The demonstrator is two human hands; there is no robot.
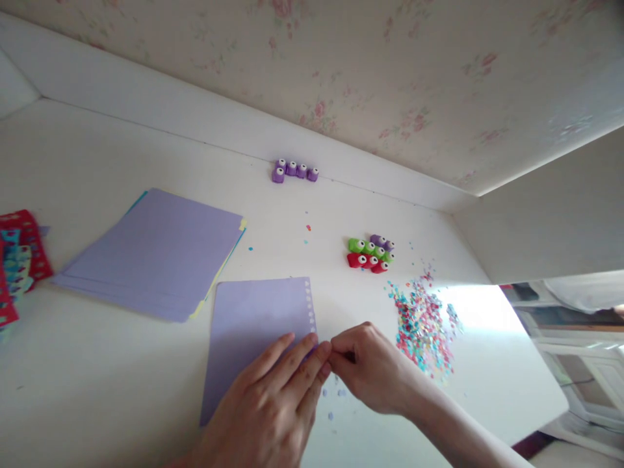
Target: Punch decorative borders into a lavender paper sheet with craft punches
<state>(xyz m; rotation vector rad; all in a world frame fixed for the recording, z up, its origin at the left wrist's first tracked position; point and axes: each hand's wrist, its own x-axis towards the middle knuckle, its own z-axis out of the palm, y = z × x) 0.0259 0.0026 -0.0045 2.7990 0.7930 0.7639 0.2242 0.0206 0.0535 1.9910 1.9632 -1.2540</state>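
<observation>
A purple sheet [253, 325] lies on the white table [97, 364] in front of me, with a row of punched holes down its right edge. My left hand [273, 403] rests flat on the sheet's lower right part, fingers stretched toward that edge. My right hand [365, 367] is closed at the same edge, pinching a small item that is mostly hidden. Only a purple bit shows between the fingertips, which looks like a small punch [319, 351]. Both hands' fingertips touch.
A stack of purple and coloured sheets [156, 253] lies at left, with red and teal punched strips [17, 260] at the far left edge. Purple punches [294, 170] stand by the wall. Green, red and purple punches [370, 253] sit beside a confetti pile [422, 325].
</observation>
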